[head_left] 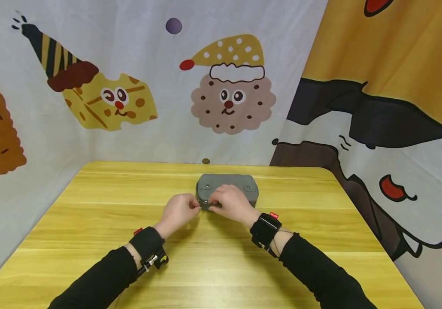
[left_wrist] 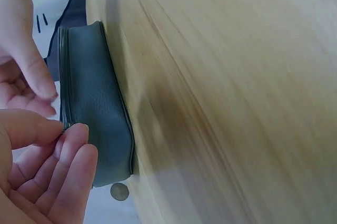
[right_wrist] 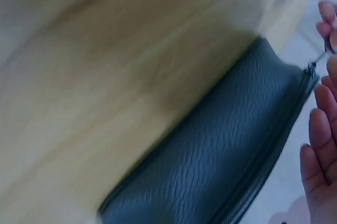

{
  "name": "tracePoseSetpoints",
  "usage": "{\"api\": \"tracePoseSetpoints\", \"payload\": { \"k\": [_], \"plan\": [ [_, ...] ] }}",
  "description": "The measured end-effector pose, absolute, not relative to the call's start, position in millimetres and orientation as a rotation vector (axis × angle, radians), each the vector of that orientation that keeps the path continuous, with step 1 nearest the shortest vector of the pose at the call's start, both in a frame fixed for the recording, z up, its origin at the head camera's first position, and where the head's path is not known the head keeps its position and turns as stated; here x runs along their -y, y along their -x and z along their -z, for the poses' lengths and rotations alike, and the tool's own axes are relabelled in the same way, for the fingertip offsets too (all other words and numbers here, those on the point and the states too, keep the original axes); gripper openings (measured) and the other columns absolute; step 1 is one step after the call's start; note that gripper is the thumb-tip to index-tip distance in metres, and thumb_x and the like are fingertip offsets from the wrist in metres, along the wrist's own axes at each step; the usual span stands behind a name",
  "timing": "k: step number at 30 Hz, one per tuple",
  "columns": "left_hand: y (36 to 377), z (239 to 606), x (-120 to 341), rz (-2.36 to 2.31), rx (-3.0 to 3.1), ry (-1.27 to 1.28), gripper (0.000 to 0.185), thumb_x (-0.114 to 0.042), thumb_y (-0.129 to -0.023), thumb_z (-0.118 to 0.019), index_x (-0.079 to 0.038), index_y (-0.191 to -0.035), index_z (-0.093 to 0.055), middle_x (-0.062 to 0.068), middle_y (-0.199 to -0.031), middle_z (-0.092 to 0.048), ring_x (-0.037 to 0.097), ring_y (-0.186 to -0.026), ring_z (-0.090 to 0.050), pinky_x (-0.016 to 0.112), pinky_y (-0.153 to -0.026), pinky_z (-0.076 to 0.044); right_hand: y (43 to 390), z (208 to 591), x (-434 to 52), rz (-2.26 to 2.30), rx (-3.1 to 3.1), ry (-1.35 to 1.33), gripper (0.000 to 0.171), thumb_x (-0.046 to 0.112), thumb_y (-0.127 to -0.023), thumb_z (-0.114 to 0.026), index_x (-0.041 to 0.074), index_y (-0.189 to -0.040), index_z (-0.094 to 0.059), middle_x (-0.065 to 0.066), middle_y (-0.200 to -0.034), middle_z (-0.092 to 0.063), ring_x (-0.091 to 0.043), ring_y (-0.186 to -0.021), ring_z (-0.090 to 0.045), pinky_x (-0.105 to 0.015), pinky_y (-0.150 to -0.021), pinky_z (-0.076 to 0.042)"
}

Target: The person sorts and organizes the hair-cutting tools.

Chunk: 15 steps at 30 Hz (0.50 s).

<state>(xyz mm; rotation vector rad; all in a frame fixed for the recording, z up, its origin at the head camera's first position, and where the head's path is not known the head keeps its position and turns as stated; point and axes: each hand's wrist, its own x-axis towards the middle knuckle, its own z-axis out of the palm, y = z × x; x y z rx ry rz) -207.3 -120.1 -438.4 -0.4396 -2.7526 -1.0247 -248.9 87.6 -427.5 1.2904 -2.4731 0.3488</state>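
A grey-green zippered pencil case (head_left: 226, 180) lies near the back edge of the table, two snap tabs on its top. At its front left corner, my left hand (head_left: 180, 212) pinches the small zipper pull (left_wrist: 66, 126) between thumb and index finger. The metal slider (right_wrist: 311, 68) sits at the end of the zipper track. Over the case's front edge is my right hand (head_left: 232, 204), its fingertips close to the slider. In the left wrist view, the thumb and fingers of that right hand (left_wrist: 23, 60) are apart, with nothing seen between them.
The wooden table (head_left: 221, 266) stretches toward me in front of the case. Behind it hangs a white cloth (head_left: 174, 86) printed with cartoon food, and a patterned curtain (head_left: 383, 86) is on the right. Both wrists wear black straps (head_left: 265, 229).
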Motion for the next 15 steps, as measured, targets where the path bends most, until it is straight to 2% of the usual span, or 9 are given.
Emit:
{"api": "tracePoseSetpoints", "payload": {
  "k": [7,15],
  "plan": [
    [205,440,118,1.088,2.703,0.439,0.009,-0.005,-0.084,-0.075,-0.012,-0.079,-0.072,-0.005,-0.071,-0.064,0.01,-0.061,-0.055,0.031,-0.061,-0.049,246,437,-74,-0.389,2.424,-1.258,0.01,0.017,-0.084,-0.082,0.018,-0.092,-0.076,0.004,-0.089,-0.069,-0.016,-0.085,-0.061,-0.032,-0.078,-0.051],
    [204,441,118,1.079,2.677,0.413,0.011,-0.005,-0.083,-0.076,-0.012,-0.076,-0.072,-0.006,-0.069,-0.064,0.009,-0.06,-0.055,0.031,-0.059,-0.049,248,441,-68,-0.452,2.428,-1.233,0.009,0.013,-0.086,-0.079,0.017,-0.093,-0.076,0.004,-0.088,-0.069,-0.016,-0.084,-0.061,-0.031,-0.079,-0.05]
  ]
}}
